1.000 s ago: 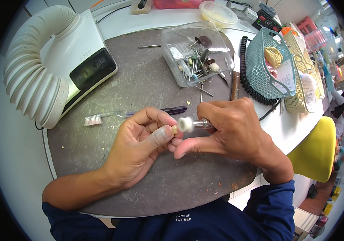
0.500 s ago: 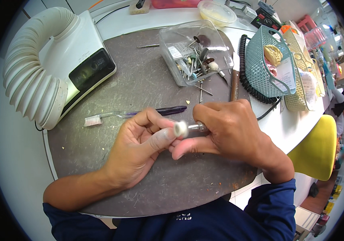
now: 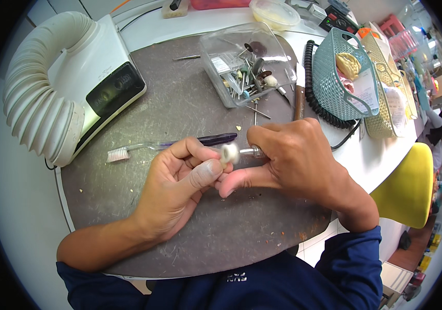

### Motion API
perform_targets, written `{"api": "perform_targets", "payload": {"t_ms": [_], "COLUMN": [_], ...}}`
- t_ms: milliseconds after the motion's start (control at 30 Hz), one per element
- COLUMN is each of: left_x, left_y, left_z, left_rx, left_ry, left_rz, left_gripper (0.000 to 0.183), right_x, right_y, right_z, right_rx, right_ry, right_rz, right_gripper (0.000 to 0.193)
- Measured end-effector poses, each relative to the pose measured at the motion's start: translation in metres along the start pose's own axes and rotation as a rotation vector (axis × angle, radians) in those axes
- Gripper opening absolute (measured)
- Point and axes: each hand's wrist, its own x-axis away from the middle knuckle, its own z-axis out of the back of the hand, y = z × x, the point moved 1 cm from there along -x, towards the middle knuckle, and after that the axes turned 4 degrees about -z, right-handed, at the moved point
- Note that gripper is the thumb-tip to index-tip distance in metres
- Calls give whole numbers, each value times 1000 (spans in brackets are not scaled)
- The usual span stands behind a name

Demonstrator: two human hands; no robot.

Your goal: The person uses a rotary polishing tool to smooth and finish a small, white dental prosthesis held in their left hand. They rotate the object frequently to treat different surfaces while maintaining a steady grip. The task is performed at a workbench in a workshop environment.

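My right hand (image 3: pixel 296 157) is wrapped round a metal rotary handpiece (image 3: pixel 252 151), its thumb stretched toward my left hand. On the handpiece's tip sits a white buffing wheel (image 3: pixel 231 153), smeared as if spinning. My left hand (image 3: pixel 179 181) pinches a small pale piece (image 3: pixel 226 167) between thumb and fingers, right against the wheel. Most of that piece is hidden, so its kind is unclear. The left thumb looks whitish with dust. Just behind the left fingers lies a toothbrush (image 3: pixel 151 145) with a clear and purple handle.
A clear plastic box (image 3: pixel 216 85) of rotary bits stands at the back, a knife (image 3: pixel 300 98) beside it. Rightward are a coiled black cord (image 3: pixel 311 98), a blue-green basket (image 3: pixel 329 67) and a yellow chair (image 3: pixel 407 191). A white machine with a ribbed hose (image 3: pixel 43 113) occupies the left.
The white wheel and my fingertips have moved slightly up and left, and more of the pale piece shows below the wheel. My right thumb has shifted a little. The whole view has moved slightly.
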Motion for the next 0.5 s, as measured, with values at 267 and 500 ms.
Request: {"api": "perform_targets", "payload": {"t_ms": [267,500], "left_x": [0,-1], "left_y": [-1,0], "left_z": [0,-7], "left_rx": [-3,-109], "left_ry": [-8,51], "left_rz": [-1,-3], "left_gripper": [10,12], "right_x": [1,0], "right_y": [1,3], "right_z": [-2,-2], "right_rx": [-24,8], "right_ry": [19,21], "right_rz": [19,25], "right_gripper": [63,63]}}
